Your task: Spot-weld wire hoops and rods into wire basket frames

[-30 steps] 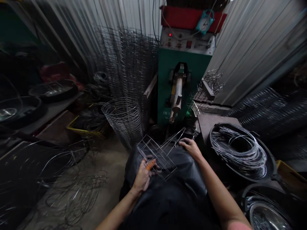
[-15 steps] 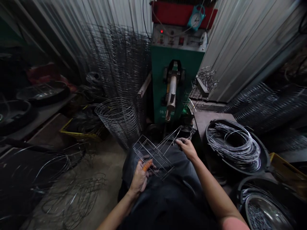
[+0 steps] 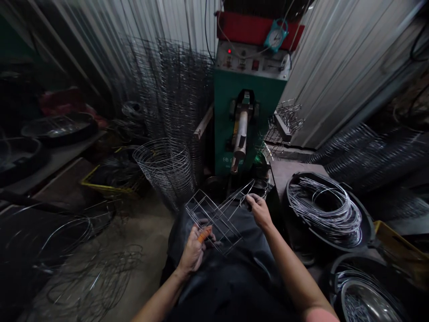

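A wire grid frame (image 3: 219,217) made of thin crossed rods is held over my lap, which a dark apron (image 3: 231,277) covers. My left hand (image 3: 197,246) is closed around the frame's lower left side, with an orange wrap on the thumb. My right hand (image 3: 258,208) pinches at the frame's upper right, where a small curved wire shows by the fingertips. Whether those fingers also grip a rod of the frame is hard to make out. Just beyond the frame stands a green machine (image 3: 223,120) with a metal arm (image 3: 240,136) pointing toward me.
Nested wire rings (image 3: 164,165) stand left of the machine, before tall wire stacks (image 3: 177,85). At right, a black basin (image 3: 367,223) holds coiled wires (image 3: 325,210); a metal bowl (image 3: 368,299) of small pieces sits below. Loose wires (image 3: 97,277) lie on the left floor.
The view has shifted slightly, so the machine appears a little lower. Both hands keep nearly the same hold on the wire frame.
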`<state>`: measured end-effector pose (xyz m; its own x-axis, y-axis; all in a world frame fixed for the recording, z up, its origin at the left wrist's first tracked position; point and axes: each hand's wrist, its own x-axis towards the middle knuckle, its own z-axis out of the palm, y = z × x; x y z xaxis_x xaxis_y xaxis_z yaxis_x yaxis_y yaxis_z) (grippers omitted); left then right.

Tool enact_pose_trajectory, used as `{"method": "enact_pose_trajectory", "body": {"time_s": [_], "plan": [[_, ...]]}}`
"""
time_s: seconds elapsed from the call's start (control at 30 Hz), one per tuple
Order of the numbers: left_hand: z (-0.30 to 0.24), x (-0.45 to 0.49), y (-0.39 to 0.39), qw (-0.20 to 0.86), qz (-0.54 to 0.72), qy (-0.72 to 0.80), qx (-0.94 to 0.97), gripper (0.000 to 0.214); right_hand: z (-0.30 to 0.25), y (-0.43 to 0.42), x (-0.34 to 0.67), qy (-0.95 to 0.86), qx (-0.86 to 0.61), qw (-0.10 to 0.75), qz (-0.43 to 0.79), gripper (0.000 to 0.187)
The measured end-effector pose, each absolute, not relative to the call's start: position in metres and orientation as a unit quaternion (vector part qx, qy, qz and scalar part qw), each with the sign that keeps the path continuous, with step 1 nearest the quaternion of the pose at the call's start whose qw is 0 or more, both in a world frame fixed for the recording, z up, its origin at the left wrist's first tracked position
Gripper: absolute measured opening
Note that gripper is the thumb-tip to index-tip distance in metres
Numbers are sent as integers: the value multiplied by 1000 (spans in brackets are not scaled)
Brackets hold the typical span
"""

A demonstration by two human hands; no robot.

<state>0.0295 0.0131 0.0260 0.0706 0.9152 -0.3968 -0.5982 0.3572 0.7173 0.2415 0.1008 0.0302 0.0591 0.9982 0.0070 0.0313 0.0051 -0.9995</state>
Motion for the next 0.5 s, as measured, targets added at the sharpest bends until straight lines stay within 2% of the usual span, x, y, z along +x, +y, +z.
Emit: {"method": "enact_pose_trajectory", "body": {"time_s": [0.5], "plan": [[42,25,52,714,510,438,198,42,24,139,227,-431,-499,565,496,31]]}}
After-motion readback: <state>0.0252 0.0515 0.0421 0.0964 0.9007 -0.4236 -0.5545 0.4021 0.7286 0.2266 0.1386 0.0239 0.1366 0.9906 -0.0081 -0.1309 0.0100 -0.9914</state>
